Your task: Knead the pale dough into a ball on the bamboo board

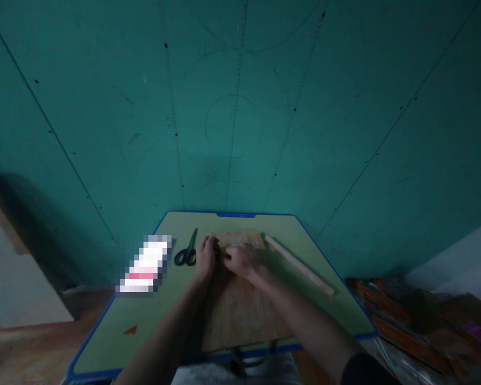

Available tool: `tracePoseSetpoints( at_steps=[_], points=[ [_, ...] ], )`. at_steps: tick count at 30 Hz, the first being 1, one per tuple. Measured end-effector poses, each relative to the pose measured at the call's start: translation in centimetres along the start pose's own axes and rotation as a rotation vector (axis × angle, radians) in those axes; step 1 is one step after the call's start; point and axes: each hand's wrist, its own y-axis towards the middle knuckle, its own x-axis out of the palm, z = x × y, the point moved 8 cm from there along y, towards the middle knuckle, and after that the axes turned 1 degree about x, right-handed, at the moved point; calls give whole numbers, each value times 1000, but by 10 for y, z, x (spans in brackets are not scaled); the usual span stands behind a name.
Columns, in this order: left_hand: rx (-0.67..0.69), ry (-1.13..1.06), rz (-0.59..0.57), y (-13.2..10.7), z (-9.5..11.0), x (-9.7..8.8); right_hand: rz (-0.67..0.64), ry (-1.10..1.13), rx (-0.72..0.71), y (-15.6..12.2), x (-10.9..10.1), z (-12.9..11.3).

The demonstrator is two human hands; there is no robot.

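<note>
My left hand (207, 258) is closed over the far left part of a wooden board (244, 315), its fingers curled inward. Close beside it, my right hand (242, 259) is pinched, fingertips pointing at the left hand. Whatever sits between the fingertips is too small and dark to make out. Black-handled scissors (187, 254) lie just left of my left hand, blades pointing away. To the right of the board rests a pale wooden rolling pin (300, 266), lying at a slant.
The table (164, 321) has a pale green top with a blue rim and stands against a green wall (232, 107). A pixelated bright rectangle (144, 266) lies at the left. Near the front left is a small orange-brown triangular piece (131, 330). Flattened cardboard (436, 321) covers the floor at right.
</note>
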Motion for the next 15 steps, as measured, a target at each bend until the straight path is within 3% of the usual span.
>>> tracePoseSetpoints(
  at_steps=[8,15],
  points=[
    [-17,-51,26,0,-3,0,98,182,96,12,-1,14],
    [-91,-81,-10,-3,-4,6,362,400,341,15,-33,86]
  ],
)
